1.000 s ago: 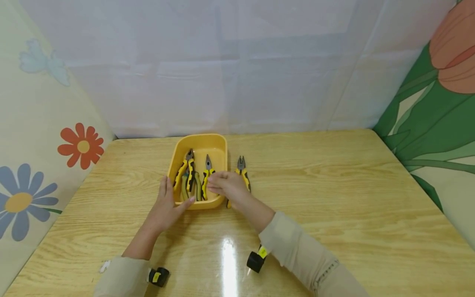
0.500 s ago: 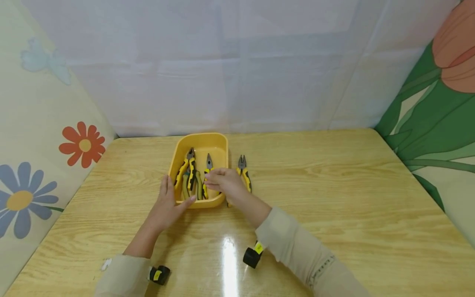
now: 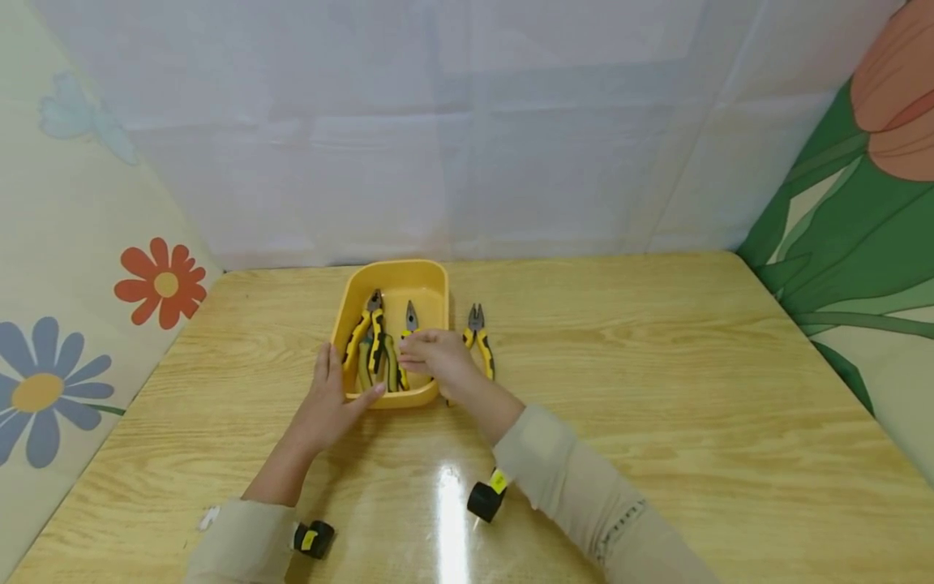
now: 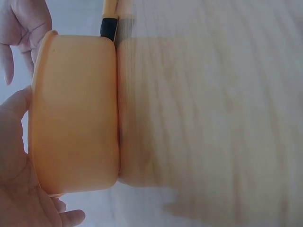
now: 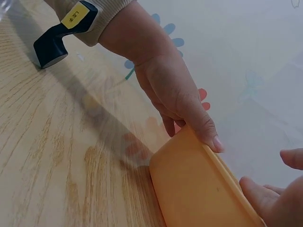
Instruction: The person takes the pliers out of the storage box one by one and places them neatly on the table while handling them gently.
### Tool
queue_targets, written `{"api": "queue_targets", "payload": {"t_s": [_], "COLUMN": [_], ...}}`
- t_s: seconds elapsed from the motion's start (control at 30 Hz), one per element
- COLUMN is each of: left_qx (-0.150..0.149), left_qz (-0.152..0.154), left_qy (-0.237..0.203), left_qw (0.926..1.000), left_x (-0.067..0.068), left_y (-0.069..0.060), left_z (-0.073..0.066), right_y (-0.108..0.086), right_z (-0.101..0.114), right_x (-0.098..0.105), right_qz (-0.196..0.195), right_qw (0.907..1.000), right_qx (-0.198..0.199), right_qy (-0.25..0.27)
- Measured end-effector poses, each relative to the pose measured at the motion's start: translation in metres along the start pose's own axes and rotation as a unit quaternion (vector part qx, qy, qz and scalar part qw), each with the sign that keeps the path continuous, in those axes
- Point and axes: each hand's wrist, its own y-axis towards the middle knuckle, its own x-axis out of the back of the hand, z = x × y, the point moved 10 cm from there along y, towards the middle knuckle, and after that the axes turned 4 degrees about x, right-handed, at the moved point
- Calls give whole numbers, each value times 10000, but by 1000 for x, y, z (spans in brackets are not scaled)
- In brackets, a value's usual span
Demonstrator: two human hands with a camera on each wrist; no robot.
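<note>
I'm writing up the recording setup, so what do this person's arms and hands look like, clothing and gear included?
The left hand and right hand are gloveless. Both left sleeve and right sleeve are pale beige; dark markings run along the right one. At each cuff sits a black wrist device with a yellow label.

Loose right hand (image 3: pixel 443 361) near left hand (image 3: pixel 330 412)
</note>
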Motion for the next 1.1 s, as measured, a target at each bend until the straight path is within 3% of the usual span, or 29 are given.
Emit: {"api": "queue_targets", "payload": {"t_s": [0.4, 0.83, 1.1], "left_qx": [-35, -21, -32], "left_qz": [2, 77, 49], "left_qy": [5, -3, -28], "left_qw": [10000, 10000, 10000], "left_x": [-1, 1, 0], "left_y": [-1, -3, -1], "left_z": [-1, -3, -2], "right_y": [7, 12, 17], "right_z": [-4, -5, -6], "right_x": [-3, -8, -12], "right_qz": [-5, 21, -48], "right_qw": [9999, 9988, 9985], "right_qx": [-33, -131, -153], "right_qy": [97, -463, -530]}}
